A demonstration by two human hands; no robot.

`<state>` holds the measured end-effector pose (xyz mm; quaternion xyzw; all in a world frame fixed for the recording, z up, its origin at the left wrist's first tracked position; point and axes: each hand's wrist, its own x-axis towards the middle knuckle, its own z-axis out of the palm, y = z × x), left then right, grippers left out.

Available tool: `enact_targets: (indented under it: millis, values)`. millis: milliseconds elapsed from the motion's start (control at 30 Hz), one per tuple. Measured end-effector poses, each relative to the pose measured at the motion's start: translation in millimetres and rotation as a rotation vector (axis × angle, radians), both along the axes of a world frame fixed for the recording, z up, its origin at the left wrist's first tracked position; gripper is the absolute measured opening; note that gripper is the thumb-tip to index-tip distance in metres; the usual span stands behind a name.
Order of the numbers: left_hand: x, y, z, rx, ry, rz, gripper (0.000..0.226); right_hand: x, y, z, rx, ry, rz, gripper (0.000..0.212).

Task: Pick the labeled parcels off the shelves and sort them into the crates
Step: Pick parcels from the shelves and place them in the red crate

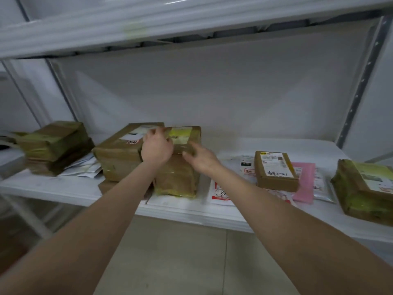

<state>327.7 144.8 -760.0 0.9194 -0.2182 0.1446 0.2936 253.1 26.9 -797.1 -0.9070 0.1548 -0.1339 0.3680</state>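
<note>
A tall brown cardboard parcel (177,177) wrapped in yellowish tape stands at the middle of the white shelf (63,188), with a pale label on its top. My left hand (156,146) lies on the parcel's top left edge, fingers reaching over the top. My right hand (202,157) is at the parcel's top right corner, fingers extended and touching the taped edge. A second brown labeled box (119,154) sits directly left of it, touching it.
Stacked taped boxes (55,143) and white envelopes (85,167) lie at the left. To the right are a small labeled box (275,171) on flat mailers, a pink mailer (305,184) and a taped box (365,188). A steel upright (359,81) stands right. An upper shelf hangs overhead.
</note>
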Motion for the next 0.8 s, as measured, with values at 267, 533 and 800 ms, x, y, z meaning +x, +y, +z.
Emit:
enact_targets:
  millis: [267, 533, 800]
  values:
    - [15, 5, 7, -0.106, 0.268, 0.017, 0.042, -6, -14, 4, 0.12, -0.04, -0.133, 0.031]
    - [23, -24, 10, -0.28, 0.682, -0.085, 0.071, -19, -45, 3, 0.877, -0.094, -0.278, 0.015]
    - [13, -3, 14, -0.18, 0.992, 0.005, 0.076, -28, -34, 31, 0.919, 0.221, -0.292, 0.047]
